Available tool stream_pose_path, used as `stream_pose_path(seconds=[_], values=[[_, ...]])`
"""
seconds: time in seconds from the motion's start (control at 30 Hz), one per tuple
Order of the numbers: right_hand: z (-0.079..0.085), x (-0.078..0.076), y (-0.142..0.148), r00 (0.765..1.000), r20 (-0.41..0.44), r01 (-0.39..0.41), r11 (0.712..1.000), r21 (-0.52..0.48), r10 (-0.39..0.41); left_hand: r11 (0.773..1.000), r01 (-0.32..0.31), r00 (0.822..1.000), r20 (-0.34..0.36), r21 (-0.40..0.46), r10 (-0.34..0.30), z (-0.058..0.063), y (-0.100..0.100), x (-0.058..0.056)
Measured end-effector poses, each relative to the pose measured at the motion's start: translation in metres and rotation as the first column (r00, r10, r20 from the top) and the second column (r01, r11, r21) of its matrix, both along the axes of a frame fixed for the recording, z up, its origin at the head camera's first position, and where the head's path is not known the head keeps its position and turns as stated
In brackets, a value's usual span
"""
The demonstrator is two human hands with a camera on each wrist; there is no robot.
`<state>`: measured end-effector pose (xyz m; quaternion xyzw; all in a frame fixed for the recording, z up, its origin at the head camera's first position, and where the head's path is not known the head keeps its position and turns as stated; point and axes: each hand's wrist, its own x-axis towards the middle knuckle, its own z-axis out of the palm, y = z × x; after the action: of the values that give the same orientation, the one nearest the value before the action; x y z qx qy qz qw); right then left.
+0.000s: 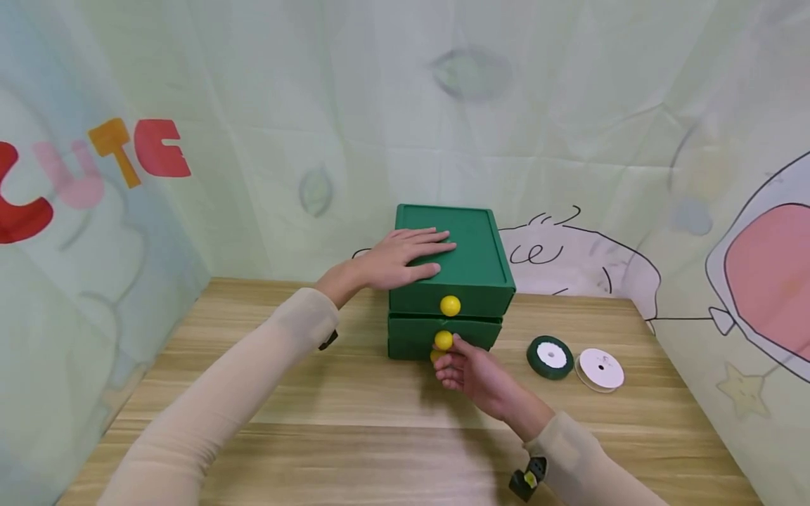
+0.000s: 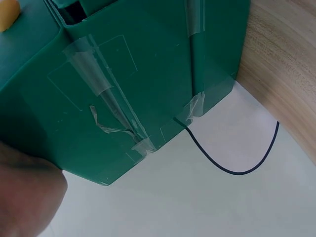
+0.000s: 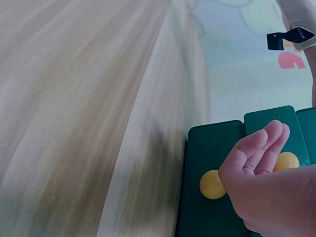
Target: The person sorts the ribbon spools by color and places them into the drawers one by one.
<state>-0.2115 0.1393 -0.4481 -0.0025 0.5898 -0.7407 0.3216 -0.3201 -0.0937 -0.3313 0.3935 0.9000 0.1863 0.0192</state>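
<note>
Cabinet (image 1: 471, 270): stood on the table (image 1: 329, 450), left of the green spool (image 1: 550, 355).
Left hand (image 1: 405, 260): lay flat on top, fingers straight, gripping nothing.
Right hand (image 1: 477, 379): seemed to have the grip closed on the middle knob (image 1: 444, 340).
Handling: probably called for steady palm pressure above and straight, level motion at the knob, without twisting.
Left wrist view: showed tape (image 2: 89, 69) along one side, hidden in the head view.
Right wrist view: showed more of the lowest knob (image 3: 212, 184), mostly covered in the head view.
</note>
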Motion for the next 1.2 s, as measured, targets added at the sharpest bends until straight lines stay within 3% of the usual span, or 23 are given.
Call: stream_pose_path(seconds=[0.83, 1.2], values=[[-0.001, 0.036, 0.013, 0.999, 0.050, -0.002, 1.000, 0.024, 0.001, 1.000, 0.003, 1.000, 0.007, -0.003, -0.003, -0.003, 0.001, -0.001], [-0.002, 0.051, 0.012, 0.999, 0.035, -0.001, 0.999, 0.048, 0.000, 1.000, 0.006, 1.000, -0.006, 0.003, -0.006, -0.003, -0.002, -0.004]])
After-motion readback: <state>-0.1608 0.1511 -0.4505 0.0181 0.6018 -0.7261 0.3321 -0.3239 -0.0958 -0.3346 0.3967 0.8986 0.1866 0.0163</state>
